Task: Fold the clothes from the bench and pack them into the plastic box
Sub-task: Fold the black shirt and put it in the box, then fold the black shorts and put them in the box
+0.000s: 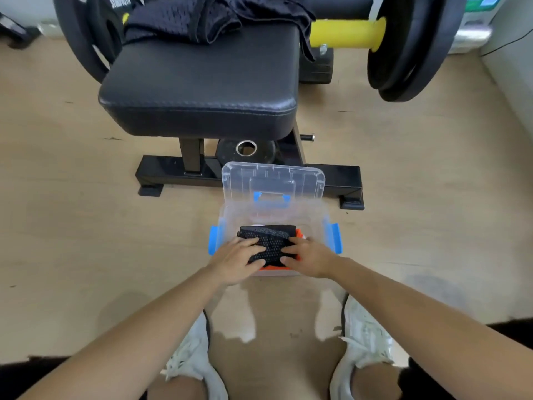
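Observation:
A clear plastic box (328, 226) with blue latches stands on the floor in front of the bench, its lid (245, 177) tipped up behind it. Inside lies a folded black mesh garment (271, 241) on top of an orange one (300, 233). My left hand (236, 258) and my right hand (308, 255) rest flat on the black garment from either side, fingers straight. Further black mesh clothes (202, 15) lie heaped at the far end of the black padded bench (202, 82).
A barbell with a yellow sleeve (346, 33) and black weight plates (409, 44) stands behind the bench. Another plate (245, 151) lies under it. The bench's black foot bar (343, 174) runs just behind the box. My white shoes (363, 336) flank a strip of wood floor.

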The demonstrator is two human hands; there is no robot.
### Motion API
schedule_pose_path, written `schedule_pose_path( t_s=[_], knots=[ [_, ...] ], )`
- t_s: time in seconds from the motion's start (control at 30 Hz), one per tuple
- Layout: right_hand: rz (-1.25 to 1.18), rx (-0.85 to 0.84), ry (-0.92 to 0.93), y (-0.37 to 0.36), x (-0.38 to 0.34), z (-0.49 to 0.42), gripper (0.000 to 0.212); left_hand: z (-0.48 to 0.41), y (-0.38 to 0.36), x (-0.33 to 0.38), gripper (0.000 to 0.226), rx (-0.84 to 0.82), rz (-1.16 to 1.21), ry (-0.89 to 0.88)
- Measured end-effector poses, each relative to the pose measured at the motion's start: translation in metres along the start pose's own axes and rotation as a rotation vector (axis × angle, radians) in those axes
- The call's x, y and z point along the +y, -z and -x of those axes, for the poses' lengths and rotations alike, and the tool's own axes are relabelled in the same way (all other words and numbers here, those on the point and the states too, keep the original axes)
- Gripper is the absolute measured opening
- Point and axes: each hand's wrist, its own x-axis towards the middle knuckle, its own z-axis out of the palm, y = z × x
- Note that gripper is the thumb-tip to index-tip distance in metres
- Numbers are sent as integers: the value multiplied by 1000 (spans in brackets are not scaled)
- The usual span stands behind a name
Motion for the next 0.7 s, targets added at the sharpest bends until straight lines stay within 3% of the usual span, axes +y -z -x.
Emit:
schedule_pose_path(
  t_s=[0.07,0.13,0.27,0.33,0.47,0.7],
  knots=[
    [-38,-8,6,5,-3,-1,52,3,-1,5,78,-3,-48,33],
    [-22,-33,-6,8,-4,1,52,4,-2,8,86,6,-62,48],
    [96,-92,-23,4,-7,4,74,7,-6,13,56,-76,-134,49],
    [191,-122,-30,2,-5,1,90,8,-5,15,55,-148,-150,56],
    [309,-104,-11,23,-17,19,61,9,10,16,58,-264,-165,24],
    [386,-76,59,100,-40,76,40,45,86,40,35,-138,-420,-194]
  ],
)
